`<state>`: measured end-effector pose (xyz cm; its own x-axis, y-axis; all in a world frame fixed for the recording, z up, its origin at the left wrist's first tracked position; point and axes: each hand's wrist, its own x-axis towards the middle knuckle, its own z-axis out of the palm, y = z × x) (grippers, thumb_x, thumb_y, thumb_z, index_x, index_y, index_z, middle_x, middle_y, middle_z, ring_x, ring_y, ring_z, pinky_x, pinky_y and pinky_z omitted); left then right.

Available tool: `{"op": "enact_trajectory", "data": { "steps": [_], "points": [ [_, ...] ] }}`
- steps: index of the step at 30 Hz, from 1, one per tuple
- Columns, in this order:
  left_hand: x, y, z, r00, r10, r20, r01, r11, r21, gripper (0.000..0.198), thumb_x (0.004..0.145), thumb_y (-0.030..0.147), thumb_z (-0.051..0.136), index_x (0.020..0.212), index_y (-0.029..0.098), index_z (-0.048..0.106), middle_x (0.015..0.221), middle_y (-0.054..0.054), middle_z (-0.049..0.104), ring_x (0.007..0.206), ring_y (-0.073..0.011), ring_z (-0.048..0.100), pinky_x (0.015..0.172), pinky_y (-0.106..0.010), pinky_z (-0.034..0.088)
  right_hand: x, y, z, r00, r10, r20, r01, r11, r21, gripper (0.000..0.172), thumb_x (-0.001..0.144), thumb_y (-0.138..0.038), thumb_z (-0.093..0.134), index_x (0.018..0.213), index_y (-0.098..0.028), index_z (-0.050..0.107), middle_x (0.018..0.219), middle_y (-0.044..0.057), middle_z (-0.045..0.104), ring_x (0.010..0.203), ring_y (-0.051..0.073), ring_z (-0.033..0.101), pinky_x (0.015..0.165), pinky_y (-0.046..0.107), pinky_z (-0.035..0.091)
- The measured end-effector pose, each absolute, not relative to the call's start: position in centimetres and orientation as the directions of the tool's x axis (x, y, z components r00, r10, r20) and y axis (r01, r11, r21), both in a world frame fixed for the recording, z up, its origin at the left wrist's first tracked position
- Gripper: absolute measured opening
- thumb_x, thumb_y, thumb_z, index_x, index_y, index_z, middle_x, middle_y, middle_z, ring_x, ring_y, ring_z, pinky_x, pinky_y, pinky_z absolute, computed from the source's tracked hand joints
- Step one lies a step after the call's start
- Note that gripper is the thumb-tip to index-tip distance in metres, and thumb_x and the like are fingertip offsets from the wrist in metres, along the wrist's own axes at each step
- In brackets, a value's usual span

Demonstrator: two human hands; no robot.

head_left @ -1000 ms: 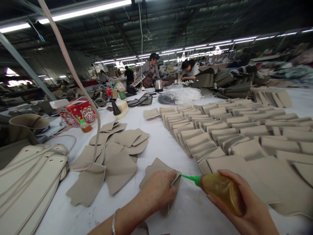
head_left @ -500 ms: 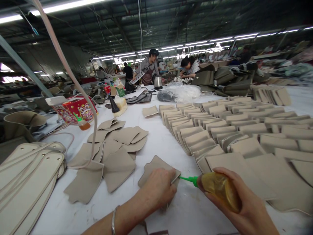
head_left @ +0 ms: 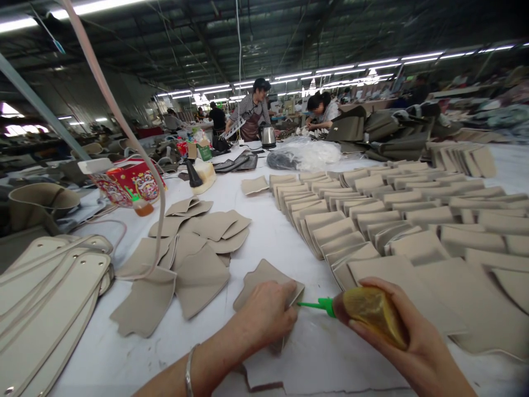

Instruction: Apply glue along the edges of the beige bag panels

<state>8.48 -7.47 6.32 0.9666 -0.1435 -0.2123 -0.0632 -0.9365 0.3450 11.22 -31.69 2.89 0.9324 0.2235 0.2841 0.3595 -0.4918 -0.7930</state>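
My left hand [head_left: 268, 310], with a bangle on the wrist, grips a beige leather piece [head_left: 263, 273] by its right side, fingers and thumb closed on it. My right hand [head_left: 417, 347] is wrapped round a squeeze bottle [head_left: 372, 313] of amber liquid, probably glue. Its green nozzle [head_left: 314, 304] points left, and the tip meets the edge of the leather piece beside my left fingers. Below my hands a pale flat sheet [head_left: 330, 372] lies on the white table [head_left: 185, 353].
Loose leather pieces [head_left: 202, 275] are heaped to the left, beside cream straps [head_left: 61, 309]. Rows of folded leather pieces [head_left: 372, 215] cover the right. A hose [head_left: 119, 132] hangs down at left. Farther back are a second bottle [head_left: 142, 207], a kettle [head_left: 268, 137] and co-workers [head_left: 252, 113].
The nozzle tip has shifted slightly left and down along the leather's edge. More of the pale sheet shows at the bottom. Both hands keep their holds.
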Motion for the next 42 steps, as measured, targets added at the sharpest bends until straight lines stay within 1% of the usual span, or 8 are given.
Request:
{"op": "enact_trajectory", "data": {
  "steps": [4, 8, 12, 18, 23, 28, 38, 42],
  "points": [
    [8.4, -7.2, 6.2, 0.966, -0.141, -0.217, -0.058, -0.935, 0.35, 0.03, 0.074, 0.024, 0.046, 0.1, 0.024, 0.061, 0.085, -0.006, 0.067, 0.08, -0.0252, 0.063, 0.066, -0.031, 0.045, 11.3, -31.7, 2.8, 0.926, 0.211, 0.314, 0.378, -0.499, -0.78, 0.048, 0.08, -0.051, 0.069, 0.118, -0.026, 0.053, 0.105, 0.002, 0.063, 0.088, 0.025, 0.064, 0.077, 0.029, 0.052],
    [8.4, -6.9, 5.9, 0.969, -0.152, -0.196, -0.064, -0.917, 0.393, 0.038, 0.072, 0.023, 0.047, 0.107, 0.026, 0.062, 0.08, -0.003, 0.065, 0.075, -0.0227, 0.061, 0.064, -0.029, 0.043, 10.3, -31.0, 3.0, 0.95, 0.21, 0.23, 0.302, -0.435, -0.848, 0.046, 0.08, -0.049, 0.065, 0.118, -0.025, 0.053, 0.111, 0.002, 0.061, 0.097, 0.026, 0.061, 0.081, 0.028, 0.05],
    [8.3, -6.5, 5.6, 0.973, -0.156, -0.17, -0.068, -0.897, 0.436, 0.036, 0.072, 0.024, 0.047, 0.104, 0.028, 0.063, 0.077, -0.002, 0.064, 0.072, -0.0217, 0.06, 0.06, -0.028, 0.041, 9.6, -30.5, 3.9, 0.972, 0.14, 0.19, 0.233, -0.451, -0.862, 0.047, 0.08, -0.052, 0.065, 0.117, -0.027, 0.052, 0.104, -0.002, 0.061, 0.09, 0.023, 0.061, 0.08, 0.028, 0.046],
    [8.1, -6.5, 5.4, 0.974, -0.158, -0.162, -0.066, -0.882, 0.467, 0.047, 0.072, 0.023, 0.047, 0.116, 0.028, 0.061, 0.08, -0.002, 0.066, 0.076, -0.0225, 0.061, 0.066, -0.03, 0.044, 8.6, -30.6, 3.4, 0.967, 0.21, 0.143, 0.221, -0.418, -0.881, 0.045, 0.081, -0.051, 0.063, 0.118, -0.029, 0.049, 0.107, -0.003, 0.062, 0.097, 0.02, 0.06, 0.079, 0.023, 0.046],
    [8.0, -6.5, 5.4, 0.973, -0.154, -0.169, -0.062, -0.889, 0.453, 0.048, 0.075, 0.023, 0.046, 0.12, 0.026, 0.06, 0.081, -0.003, 0.066, 0.079, -0.0242, 0.062, 0.069, -0.031, 0.046, 8.1, -30.4, 3.1, 0.979, 0.126, 0.158, 0.197, -0.432, -0.88, 0.048, 0.079, -0.052, 0.064, 0.118, -0.026, 0.052, 0.109, 0.0, 0.06, 0.097, 0.024, 0.06, 0.083, 0.027, 0.045],
    [8.1, -6.2, 5.0, 0.971, -0.166, -0.17, -0.065, -0.873, 0.483, 0.056, 0.076, 0.022, 0.046, 0.131, 0.027, 0.053, 0.082, -0.002, 0.066, 0.081, -0.0233, 0.063, 0.071, -0.03, 0.048, 7.3, -30.1, 2.6, 0.97, 0.195, 0.144, 0.208, -0.36, -0.91, 0.046, 0.079, -0.048, 0.063, 0.117, -0.026, 0.052, 0.113, 0.0, 0.061, 0.1, 0.023, 0.06, 0.085, 0.025, 0.045],
    [8.1, -6.3, 5.0, 0.971, -0.159, -0.176, -0.07, -0.9, 0.43, 0.053, 0.078, 0.024, 0.043, 0.13, 0.024, 0.053, 0.089, -0.006, 0.066, 0.086, -0.0278, 0.064, 0.077, -0.037, 0.051, 6.8, -30.1, 2.8, 0.98, 0.176, 0.091, 0.15, -0.361, -0.92, 0.047, 0.076, -0.049, 0.064, 0.115, -0.026, 0.054, 0.108, -0.001, 0.062, 0.095, 0.023, 0.062, 0.08, 0.025, 0.047],
    [8.0, -6.3, 4.9, 0.974, -0.155, -0.165, -0.068, -0.896, 0.439, 0.053, 0.078, 0.024, 0.042, 0.13, 0.023, 0.054, 0.095, -0.008, 0.067, 0.09, -0.0293, 0.064, 0.08, -0.039, 0.051, 6.9, -30.3, 2.6, 0.977, 0.156, 0.143, 0.196, -0.408, -0.892, 0.046, 0.077, -0.048, 0.064, 0.116, -0.025, 0.053, 0.11, 0.0, 0.061, 0.099, 0.024, 0.06, 0.082, 0.026, 0.046]
  ]
}}
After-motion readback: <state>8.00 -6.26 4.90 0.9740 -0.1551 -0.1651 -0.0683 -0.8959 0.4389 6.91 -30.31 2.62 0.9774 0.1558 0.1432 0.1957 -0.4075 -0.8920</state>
